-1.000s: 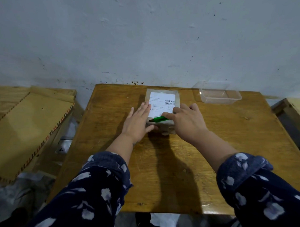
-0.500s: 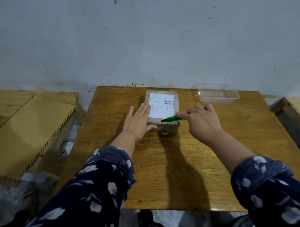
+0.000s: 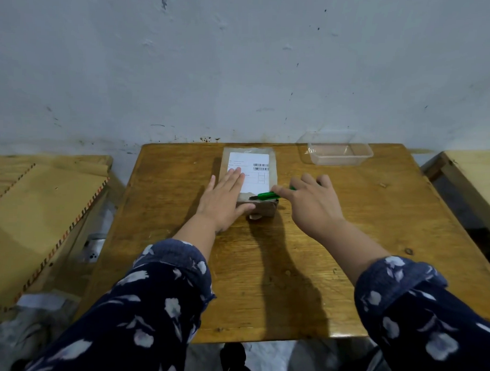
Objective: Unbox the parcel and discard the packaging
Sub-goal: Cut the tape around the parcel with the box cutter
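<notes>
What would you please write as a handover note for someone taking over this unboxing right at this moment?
Left hand: flat, fingers straight, pressing down on the parcel to steady it.
Right hand: grip on the green cutter, its tip at the near edge of the parcel's top.
The parcel lies label up at the middle back of the wooden table; a clear plastic tub stands to its right by the wall.
Done: parcel held down, cutter at the wrapping.
Left: the parcel looks still closed; cut it open, take out the contents, discard the packaging.
</notes>
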The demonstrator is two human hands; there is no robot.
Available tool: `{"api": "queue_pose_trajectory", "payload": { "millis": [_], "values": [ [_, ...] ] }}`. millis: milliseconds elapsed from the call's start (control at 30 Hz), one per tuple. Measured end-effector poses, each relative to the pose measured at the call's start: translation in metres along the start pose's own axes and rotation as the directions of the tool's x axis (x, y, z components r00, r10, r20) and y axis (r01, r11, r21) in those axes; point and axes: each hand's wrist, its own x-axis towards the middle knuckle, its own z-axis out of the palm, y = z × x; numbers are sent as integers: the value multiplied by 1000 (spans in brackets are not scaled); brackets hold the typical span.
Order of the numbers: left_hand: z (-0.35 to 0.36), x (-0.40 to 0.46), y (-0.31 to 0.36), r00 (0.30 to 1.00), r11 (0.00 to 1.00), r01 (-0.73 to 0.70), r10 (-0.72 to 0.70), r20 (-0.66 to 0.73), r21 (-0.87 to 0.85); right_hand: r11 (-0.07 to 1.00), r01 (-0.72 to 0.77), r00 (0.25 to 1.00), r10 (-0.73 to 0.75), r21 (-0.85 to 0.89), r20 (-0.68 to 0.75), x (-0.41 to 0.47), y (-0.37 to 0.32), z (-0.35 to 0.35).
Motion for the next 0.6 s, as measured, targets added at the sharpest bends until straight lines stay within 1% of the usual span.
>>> {"api": "queue_pose_trajectory", "payload": {
  "millis": [100,200,600],
  "values": [
    [0,0,-1,1000,1000,0,0,6,20,1000,-16,1000,16,-11,8,-5,10,1],
    [0,0,1,1000,1000,18,-18,9,-26,999,-39,999,39,-6,-4,-12,14,2],
    [-8,-3,4,998,999,34,-32,63,-37,997,-72,997,72,-7,-21,-24,20,10]
  ]
}}
